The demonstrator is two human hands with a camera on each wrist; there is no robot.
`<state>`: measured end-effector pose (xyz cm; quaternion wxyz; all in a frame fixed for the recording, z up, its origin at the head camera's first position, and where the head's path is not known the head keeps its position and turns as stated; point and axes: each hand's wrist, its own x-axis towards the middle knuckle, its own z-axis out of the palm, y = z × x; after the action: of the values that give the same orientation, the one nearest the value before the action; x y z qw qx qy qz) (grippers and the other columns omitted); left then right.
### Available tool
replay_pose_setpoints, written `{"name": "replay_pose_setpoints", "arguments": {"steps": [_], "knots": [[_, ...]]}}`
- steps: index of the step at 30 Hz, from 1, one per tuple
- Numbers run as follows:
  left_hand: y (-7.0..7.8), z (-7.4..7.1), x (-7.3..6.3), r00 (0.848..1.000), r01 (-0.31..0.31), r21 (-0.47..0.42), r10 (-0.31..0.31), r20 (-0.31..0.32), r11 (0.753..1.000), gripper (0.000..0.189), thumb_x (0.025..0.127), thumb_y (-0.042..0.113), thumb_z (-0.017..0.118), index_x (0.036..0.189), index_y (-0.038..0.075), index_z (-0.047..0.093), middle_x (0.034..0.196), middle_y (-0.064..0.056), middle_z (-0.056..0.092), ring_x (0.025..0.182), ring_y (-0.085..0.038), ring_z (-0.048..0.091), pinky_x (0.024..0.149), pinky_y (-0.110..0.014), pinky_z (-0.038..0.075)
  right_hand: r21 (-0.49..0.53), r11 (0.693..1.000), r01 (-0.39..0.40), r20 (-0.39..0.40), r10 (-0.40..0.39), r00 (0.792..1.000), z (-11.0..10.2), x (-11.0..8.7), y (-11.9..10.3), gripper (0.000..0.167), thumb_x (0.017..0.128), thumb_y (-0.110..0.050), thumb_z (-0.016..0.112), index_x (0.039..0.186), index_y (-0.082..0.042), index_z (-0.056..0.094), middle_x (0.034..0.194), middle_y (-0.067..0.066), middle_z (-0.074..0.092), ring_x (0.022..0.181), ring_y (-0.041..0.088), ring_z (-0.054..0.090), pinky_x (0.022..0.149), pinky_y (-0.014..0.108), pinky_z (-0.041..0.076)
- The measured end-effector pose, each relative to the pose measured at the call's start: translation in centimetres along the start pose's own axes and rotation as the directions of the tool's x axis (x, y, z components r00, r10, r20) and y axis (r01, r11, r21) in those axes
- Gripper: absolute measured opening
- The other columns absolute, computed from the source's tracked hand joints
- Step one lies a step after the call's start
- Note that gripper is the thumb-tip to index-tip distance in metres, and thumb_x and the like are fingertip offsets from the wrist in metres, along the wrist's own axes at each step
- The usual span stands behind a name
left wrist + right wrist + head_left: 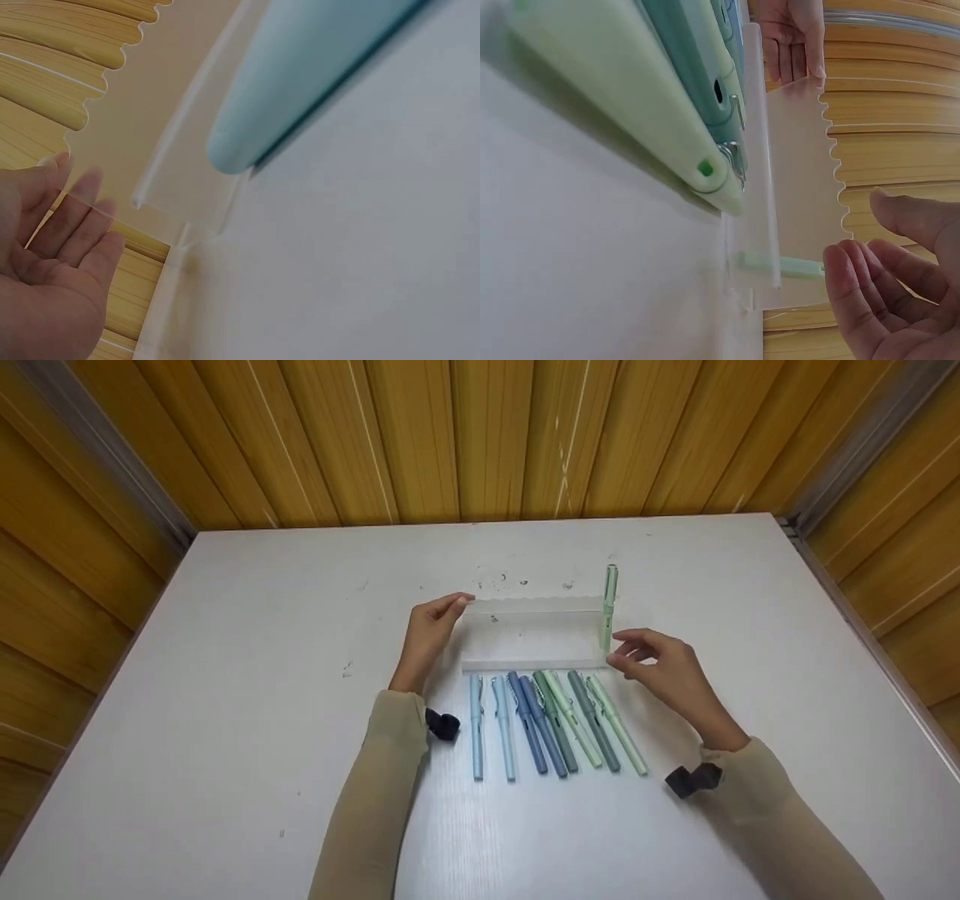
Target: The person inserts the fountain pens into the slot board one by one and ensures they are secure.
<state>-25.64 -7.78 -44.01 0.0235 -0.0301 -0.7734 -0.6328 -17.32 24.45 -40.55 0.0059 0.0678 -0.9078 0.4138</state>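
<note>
A clear pen stand (532,664) with a scalloped top edge and a front ledge stands on the table. My left hand (433,631) pinches its upper left corner between thumb and fingers. A light green pen (610,592) stands upright at the stand's right end, clip upward. Beside its lower part is my right hand (654,658), thumb and fingers apart; in the right wrist view the fingertips (840,270) overlap the pen's end. In front of the stand several capped pens lie side by side, from a light blue pen (477,727) to another light green pen (618,727).
The white table (247,720) has small dark marks and scuffs behind the stand. Yellow wood-look panels (487,442) rise behind it and on both sides. A small black camera (694,780) sits at each sleeve cuff.
</note>
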Motion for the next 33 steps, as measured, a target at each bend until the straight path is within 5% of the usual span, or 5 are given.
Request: {"name": "replay_pose_setpoints", "arguments": {"steps": [8,17,26,33], "knots": [[0.0,0.1,0.1,1.000,0.003,-0.015,-0.004,-0.002,1.000,0.031,0.096,0.031,0.059,0.115,0.010,0.070,0.124,-0.006,0.067,0.125,-0.018,0.056,0.107,-0.037,0.041,-0.011,1.000,-0.029,0.136,0.030,0.990,0.7,-1.3,0.5,0.054,0.089,-0.030,0.070,0.131,0.000,0.055,0.104,0.016,0.066,0.088,0.025,0.067,0.066,0.026,0.056],[-0.1,0.0,0.0,0.999,0.033,-0.014,-0.033,0.000,0.999,0.032,0.094,0.037,0.060,0.112,0.015,0.072,0.121,-0.002,0.068,0.124,-0.017,0.056,0.108,-0.038,0.040,-0.040,0.996,-0.082,0.248,0.089,0.965,1.2,-1.7,0.7,0.054,0.089,-0.020,0.069,0.134,0.002,0.051,0.106,0.017,0.064,0.088,0.021,0.065,0.065,0.024,0.055],[-0.2,0.1,0.0,1.000,0.013,-0.002,-0.013,-0.003,1.000,0.032,0.095,0.037,0.059,0.114,0.014,0.071,0.122,-0.003,0.068,0.124,-0.017,0.056,0.108,-0.038,0.040,-0.054,0.994,-0.098,0.311,0.110,0.944,1.3,-1.4,1.0,0.059,0.086,-0.018,0.073,0.134,0.007,0.049,0.097,0.013,0.063,0.078,0.016,0.059,0.063,0.023,0.052],[-0.2,0.0,0.1,1.000,0.026,0.012,-0.026,-0.004,1.000,0.032,0.095,0.035,0.059,0.115,0.013,0.071,0.122,-0.003,0.068,0.123,-0.017,0.057,0.108,-0.038,0.041,-0.095,0.995,-0.025,0.304,0.053,0.951,1.6,-1.2,1.0,0.056,0.084,-0.020,0.075,0.126,0.012,0.055,0.087,0.011,0.064,0.077,0.016,0.056,0.061,0.023,0.047]]}}
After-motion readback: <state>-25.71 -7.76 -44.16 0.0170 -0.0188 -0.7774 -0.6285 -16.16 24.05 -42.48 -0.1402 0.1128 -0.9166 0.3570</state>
